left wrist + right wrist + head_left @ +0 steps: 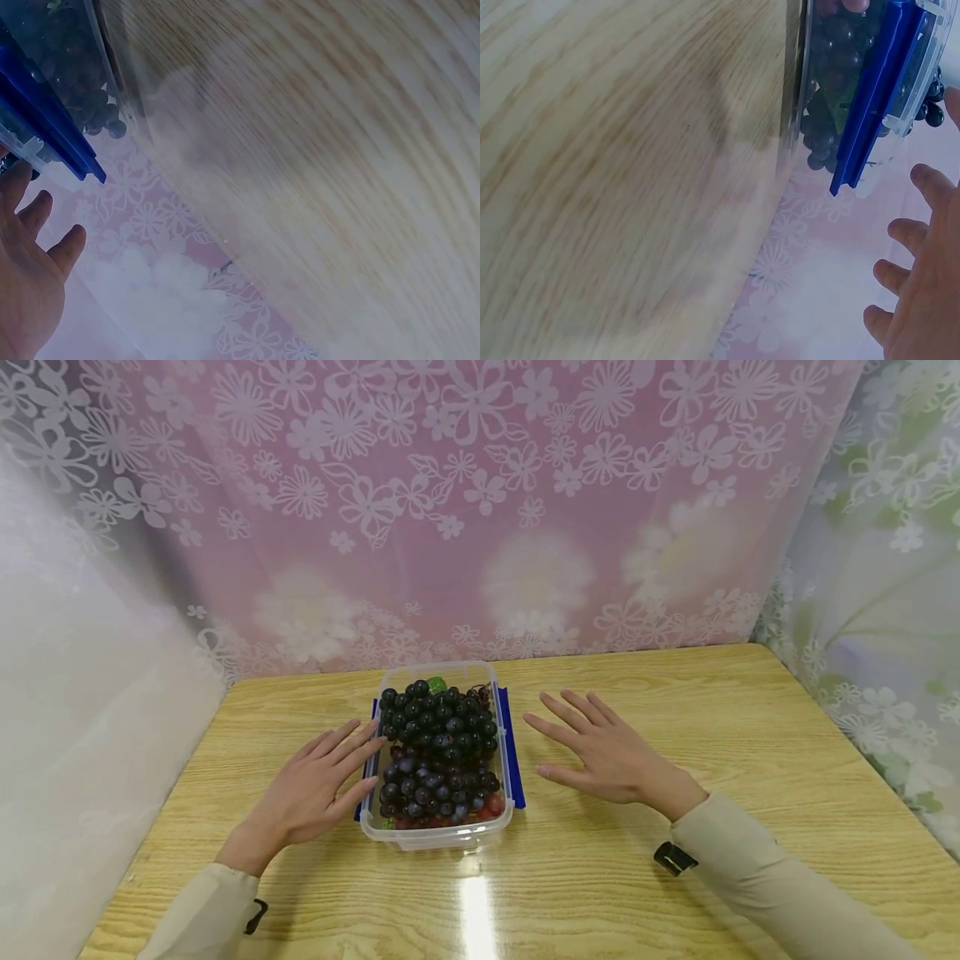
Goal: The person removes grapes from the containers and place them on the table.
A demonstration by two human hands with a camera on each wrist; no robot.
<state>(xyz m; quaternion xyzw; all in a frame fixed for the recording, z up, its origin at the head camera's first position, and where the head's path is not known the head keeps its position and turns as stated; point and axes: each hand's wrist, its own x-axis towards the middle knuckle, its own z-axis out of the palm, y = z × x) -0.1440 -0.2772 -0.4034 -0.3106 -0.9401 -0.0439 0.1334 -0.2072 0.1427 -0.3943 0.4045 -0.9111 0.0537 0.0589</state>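
A clear plastic container point(437, 837) without a lid on top stands on the table, heaped with dark grapes point(442, 718). Some reddish grapes point(492, 804) show near its front. Blue side latches point(512, 752) hang folded down along both long sides. My left hand point(311, 789) is spread at the left side, its fingertips at or just over the rim; contact is unclear. To the right, my right hand point(603, 752) hovers with straight, spread fingers, apart from the container. In the right wrist view, a blue latch point(877, 94) slants beside the right hand point(926, 285).
The wood-grain table point(720, 727) extends on both sides of the container. Pink floral cloth point(480, 527) hangs behind its back edge, with pale cloth point(900, 610) at the right. Black bands point(675, 858) are at both wrists.
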